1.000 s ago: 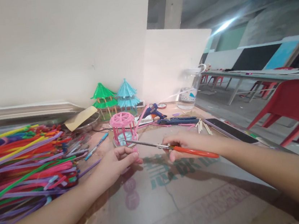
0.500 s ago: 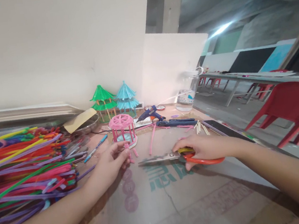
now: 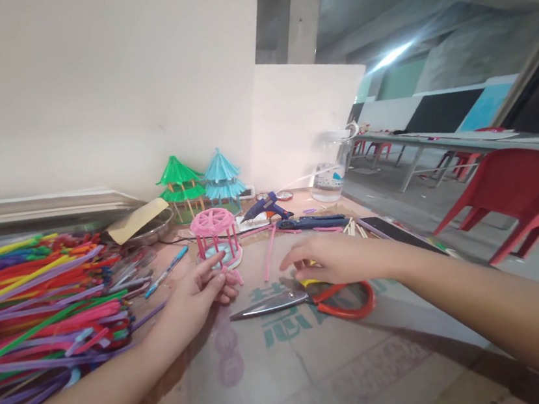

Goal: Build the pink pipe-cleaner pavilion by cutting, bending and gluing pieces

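Lettering (image 3: 285, 330) green, illegible, beneath scissors (image 3: 304, 296); right hand (image 3: 320, 259) released, above; left hand (image 3: 205, 290) at pink pieces (image 3: 238, 276), grip unclear.

1 pr scissors (image 3: 305, 296), 1 pink mini pavilion (image 3: 213, 221), 2 two-tier mini pagodas (image 3: 177, 171) (1 grn, 1 lt blue), 1 hot-glue gun (image 3: 267, 207), 1 pen (image 3: 167, 271), 3+ red chairs (image 3: 518, 188)

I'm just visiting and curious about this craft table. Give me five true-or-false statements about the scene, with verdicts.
1. The green pagoda stands left of the light-blue pagoda. True.
2. The pink pavilion has a solid roof. False: the pink pavilion has a spoked roof with gaps.
3. The right hand is near the handles of the scissors. True.
4. All the pipe cleaners are white. False: the pipe cleaners are many colours.
5. The glue gun is yellow. False: the glue gun is mainly blue.
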### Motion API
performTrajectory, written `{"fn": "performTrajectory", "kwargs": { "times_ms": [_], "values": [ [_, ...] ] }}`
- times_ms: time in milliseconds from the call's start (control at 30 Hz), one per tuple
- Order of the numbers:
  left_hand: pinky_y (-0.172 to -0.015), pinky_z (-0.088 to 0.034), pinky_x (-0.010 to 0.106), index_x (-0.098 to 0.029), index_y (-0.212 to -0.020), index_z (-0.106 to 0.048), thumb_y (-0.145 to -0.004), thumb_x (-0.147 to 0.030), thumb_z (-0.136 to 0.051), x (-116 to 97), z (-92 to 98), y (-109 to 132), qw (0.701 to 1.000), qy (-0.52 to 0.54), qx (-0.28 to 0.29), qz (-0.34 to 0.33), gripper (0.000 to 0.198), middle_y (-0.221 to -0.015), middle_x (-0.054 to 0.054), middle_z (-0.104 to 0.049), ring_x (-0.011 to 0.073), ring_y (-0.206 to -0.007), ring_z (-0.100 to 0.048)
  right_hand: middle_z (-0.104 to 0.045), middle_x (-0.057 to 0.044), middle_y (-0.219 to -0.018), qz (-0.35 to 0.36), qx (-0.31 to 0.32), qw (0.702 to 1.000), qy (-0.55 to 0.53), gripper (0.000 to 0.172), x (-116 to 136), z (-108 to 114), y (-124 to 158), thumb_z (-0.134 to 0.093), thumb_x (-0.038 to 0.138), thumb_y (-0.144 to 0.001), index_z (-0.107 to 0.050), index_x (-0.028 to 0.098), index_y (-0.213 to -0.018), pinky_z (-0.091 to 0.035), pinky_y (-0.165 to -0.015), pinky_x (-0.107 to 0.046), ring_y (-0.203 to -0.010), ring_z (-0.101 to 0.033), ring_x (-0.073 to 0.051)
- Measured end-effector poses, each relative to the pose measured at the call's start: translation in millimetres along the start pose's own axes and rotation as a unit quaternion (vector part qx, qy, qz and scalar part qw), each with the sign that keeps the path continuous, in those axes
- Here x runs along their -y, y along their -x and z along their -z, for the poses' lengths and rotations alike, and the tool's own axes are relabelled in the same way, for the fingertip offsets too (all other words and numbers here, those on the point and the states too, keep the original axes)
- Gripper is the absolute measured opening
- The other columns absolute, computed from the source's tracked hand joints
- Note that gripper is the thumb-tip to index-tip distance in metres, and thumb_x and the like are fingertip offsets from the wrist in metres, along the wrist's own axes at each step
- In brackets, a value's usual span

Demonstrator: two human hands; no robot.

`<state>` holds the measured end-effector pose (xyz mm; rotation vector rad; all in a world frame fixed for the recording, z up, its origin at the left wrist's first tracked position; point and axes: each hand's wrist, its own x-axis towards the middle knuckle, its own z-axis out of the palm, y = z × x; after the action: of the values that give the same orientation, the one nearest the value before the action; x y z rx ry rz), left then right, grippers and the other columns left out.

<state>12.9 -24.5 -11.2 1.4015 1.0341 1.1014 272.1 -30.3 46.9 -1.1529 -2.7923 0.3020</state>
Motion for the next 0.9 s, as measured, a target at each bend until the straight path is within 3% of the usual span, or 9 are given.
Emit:
{"fn": "performTrajectory", "kwargs": {
  "times_ms": [133,300,433,533,633,800,900],
  "values": [
    [-0.053,-0.044,0.026,-0.013,-0.093,-0.069,-0.068,-0.048,-0.073,0.8,-0.8,2.6,0.999,-0.025,0.029,-0.024,0.043,-0.071,0.006,-0.070,0.0133,-0.055,-0.058,-0.070,-0.012,-0.109,0.001,-0.041,0.995,0.092,0.032,4.5,-6.8,-24.6,-0.050,0.011,-0.087,-0.067,0.018,-0.113,-0.044,-0.082,-0.033,-0.100,-0.064,-0.026],
    [-0.049,-0.044,0.026,-0.014,-0.106,-0.065,-0.066,-0.049,-0.074,2.3,-1.1,4.3,1.000,-0.022,0.009,-0.020,0.054,-0.080,0.006,-0.071,0.0128,-0.053,-0.059,-0.072,-0.011,-0.095,-0.008,-0.032,0.995,0.090,0.023,6.4,-20.8,-36.6,-0.048,0.016,-0.092,-0.071,0.017,-0.095,-0.041,-0.072,-0.028,-0.089,-0.065,-0.022],
    [-0.057,-0.049,0.027,-0.016,-0.100,-0.066,-0.061,-0.049,-0.079,0.5,-2.4,4.6,1.000,0.008,0.013,-0.001,0.052,-0.075,0.004,-0.070,0.0151,-0.060,-0.063,-0.071,-0.010,-0.086,-0.038,-0.086,0.991,0.097,0.022,6.2,-34.1,-33.2,-0.045,0.019,-0.094,-0.066,0.017,-0.101,-0.039,-0.065,-0.027,-0.076,-0.064,-0.020],
    [-0.063,-0.051,0.030,-0.016,-0.078,-0.067,-0.055,-0.052,-0.081,-5.7,-5.4,6.7,0.999,-0.003,0.021,0.033,0.044,-0.071,0.004,-0.071,0.0179,-0.064,-0.065,-0.070,-0.008,-0.084,-0.022,-0.190,0.981,-0.001,0.020,9.4,-40.1,-30.3,-0.046,0.015,-0.090,-0.065,0.017,-0.098,-0.042,-0.068,-0.027,-0.076,-0.063,-0.018],
    [-0.066,-0.052,0.031,-0.018,-0.071,-0.065,-0.055,-0.056,-0.080,-12.2,-8.3,9.7,0.999,-0.020,0.030,0.036,0.044,-0.068,0.004,-0.072,0.0197,-0.066,-0.066,-0.069,-0.004,-0.078,-0.018,-0.265,0.947,-0.180,0.015,16.9,-43.2,-30.3,-0.051,0.022,-0.088,-0.065,0.017,-0.086,-0.045,-0.068,-0.026,-0.072,-0.063,-0.016],
    [-0.063,-0.050,0.027,-0.018,-0.071,-0.066,-0.058,-0.056,-0.079,-14.1,-9.7,12.7,0.998,-0.026,0.036,0.033,0.042,-0.070,0.004,-0.073,0.0183,-0.068,-0.066,-0.071,-0.003,-0.082,-0.050,-0.259,0.882,-0.391,0.011,29.2,-47.8,-34.1,-0.058,0.025,-0.081,-0.066,0.018,-0.081,-0.049,-0.070,-0.028,-0.075,-0.065,-0.016],
    [-0.054,-0.044,0.024,-0.018,-0.070,-0.068,-0.063,-0.054,-0.075,-12.6,-8.5,13.1,0.997,-0.067,0.041,0.009,0.038,-0.068,0.004,-0.072,0.0149,-0.060,-0.061,-0.073,-0.002,-0.084,-0.043,-0.247,0.854,-0.457,0.018,33.3,-48.1,-36.1,-0.061,0.023,-0.078,-0.065,0.018,-0.095,-0.050,-0.076,-0.030,-0.081,-0.067,-0.016]
  ]
}}
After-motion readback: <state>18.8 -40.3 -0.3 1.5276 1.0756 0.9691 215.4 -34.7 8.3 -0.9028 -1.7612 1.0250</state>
